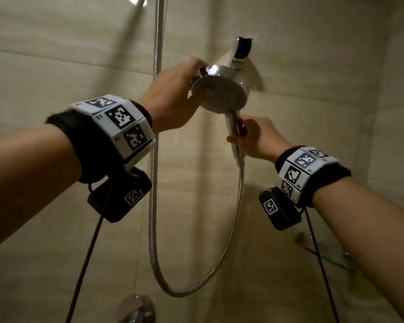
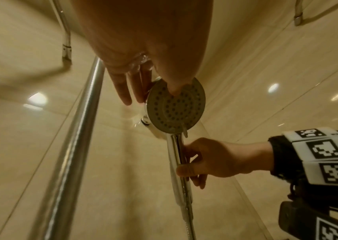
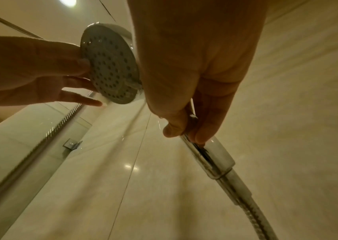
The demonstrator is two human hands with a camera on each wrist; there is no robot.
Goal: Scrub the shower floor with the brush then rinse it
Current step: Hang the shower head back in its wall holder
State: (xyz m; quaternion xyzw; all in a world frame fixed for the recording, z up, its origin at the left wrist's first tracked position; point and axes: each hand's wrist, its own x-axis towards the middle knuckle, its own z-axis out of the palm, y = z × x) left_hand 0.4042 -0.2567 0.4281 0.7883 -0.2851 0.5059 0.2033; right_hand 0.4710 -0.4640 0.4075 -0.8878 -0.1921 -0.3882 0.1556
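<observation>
A chrome hand shower, its round head (image 1: 219,94) (image 2: 176,108) (image 3: 110,65) with the spray face turned toward me, is held high against the tiled wall just below its wall holder (image 1: 241,52). My left hand (image 1: 180,94) (image 2: 143,48) (image 3: 40,68) grips the head, thumb on the spray face and fingers behind the rim. Lower down, my right hand (image 1: 257,138) (image 2: 211,160) (image 3: 195,81) pinches the handle (image 1: 238,150) (image 2: 177,162). No water comes out. Neither the brush nor the shower floor is in any view.
The metal hose (image 1: 231,241) (image 3: 246,203) hangs in a loop below the handle. A vertical chrome riser pipe (image 1: 158,43) (image 2: 75,146) runs up the wall on the left. A tap (image 1: 135,306) sits at the bottom, a glass corner shelf (image 1: 324,250) at lower right.
</observation>
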